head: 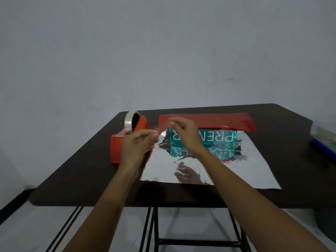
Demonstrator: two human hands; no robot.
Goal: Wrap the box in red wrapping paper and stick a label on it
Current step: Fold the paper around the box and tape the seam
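the left hand (138, 144) and the right hand (185, 135) are each pinching one end of a clear tape strip (161, 127), stretching it in the air just above the box (220, 138). the box is lying on the wrapping paper (209, 171), silver side up, with a red flap seemingly lying over its far top and the teal printed face not yet covered. in my judgement the strip is risking curling onto itself or a finger if the tension is slackening, and the unheld flap is liable to be springing back before getting taped. counting: two hands, one strip, one box, one sheet, one tape dispenser (116, 151) carrying one roll (129, 120), all sitting on one dark surface (72, 170).
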